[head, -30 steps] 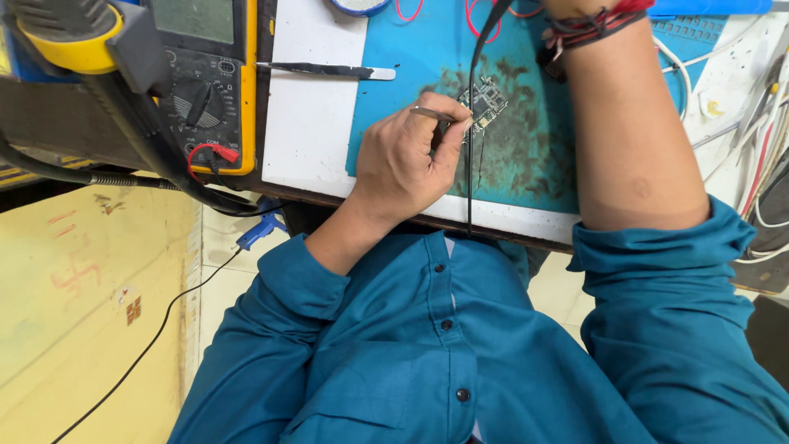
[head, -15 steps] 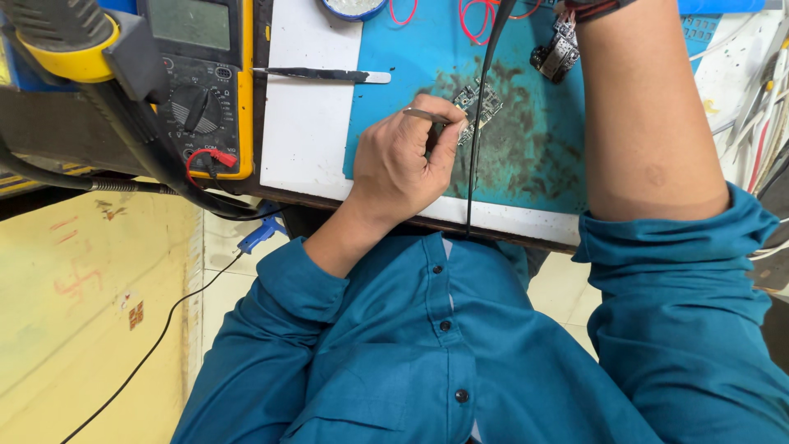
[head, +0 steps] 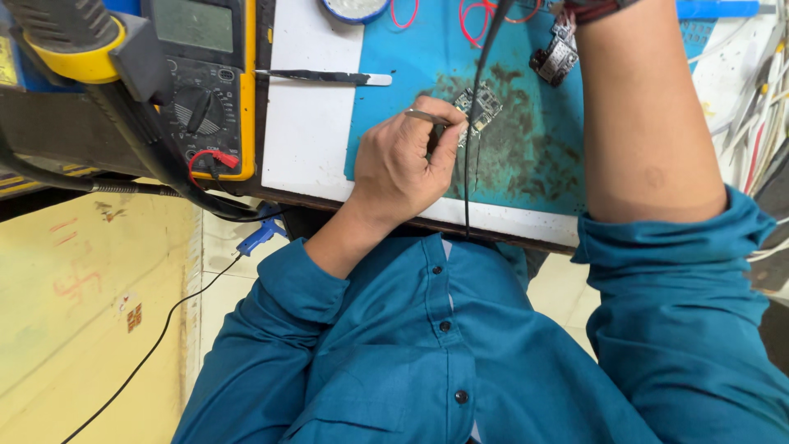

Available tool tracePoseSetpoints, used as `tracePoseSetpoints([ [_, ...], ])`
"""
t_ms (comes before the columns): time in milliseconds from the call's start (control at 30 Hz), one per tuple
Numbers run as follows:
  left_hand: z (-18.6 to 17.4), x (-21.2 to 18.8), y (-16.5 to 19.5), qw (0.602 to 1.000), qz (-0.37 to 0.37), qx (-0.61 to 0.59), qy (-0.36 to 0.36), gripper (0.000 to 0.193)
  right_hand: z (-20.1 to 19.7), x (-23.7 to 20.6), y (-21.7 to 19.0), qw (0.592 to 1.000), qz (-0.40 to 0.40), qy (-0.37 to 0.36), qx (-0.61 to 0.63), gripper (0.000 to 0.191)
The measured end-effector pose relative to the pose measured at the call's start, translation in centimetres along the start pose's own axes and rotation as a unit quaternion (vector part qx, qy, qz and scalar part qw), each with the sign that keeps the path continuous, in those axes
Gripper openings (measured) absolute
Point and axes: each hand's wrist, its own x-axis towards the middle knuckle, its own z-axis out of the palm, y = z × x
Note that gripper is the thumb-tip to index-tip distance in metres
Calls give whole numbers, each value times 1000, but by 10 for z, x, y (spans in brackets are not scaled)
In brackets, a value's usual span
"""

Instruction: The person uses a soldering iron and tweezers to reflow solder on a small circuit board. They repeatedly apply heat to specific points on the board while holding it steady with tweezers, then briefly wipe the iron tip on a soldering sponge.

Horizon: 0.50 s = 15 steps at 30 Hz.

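My left hand (head: 403, 168) grips thin metal tweezers (head: 424, 116), their tips hidden behind my fingers beside a small green circuit board (head: 480, 105). The board lies on a stained blue work mat (head: 526, 164). My right forearm (head: 645, 123) reaches up across the mat, and its hand is cut off by the top edge of the view, just past a dark wristband (head: 593, 8). A thin black cable (head: 467, 189) runs from near that wrist down over the board to the bench edge.
A yellow multimeter (head: 205, 82) with red and black leads sits at the left. A black tool with a yellow collar (head: 70, 37) hangs over it. A flat metal tool (head: 320, 76), a second small board (head: 557, 57), red wire loops (head: 477, 20) and a round tin (head: 353, 8) lie nearby.
My right wrist has slid up to the top edge of the view, taking the hand out of sight. My left hand keeps the tweezers by the board.
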Motion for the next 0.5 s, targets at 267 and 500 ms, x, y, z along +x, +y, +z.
tracePoseSetpoints([
  [267,2,-1,-1,1000,2,3,1,14,-4,-5,0,1000,0,2,-4,13],
  [500,1,-1,0,1000,9,-2,5,14,-2,-4,1,1000,-2,4,-5,13],
])
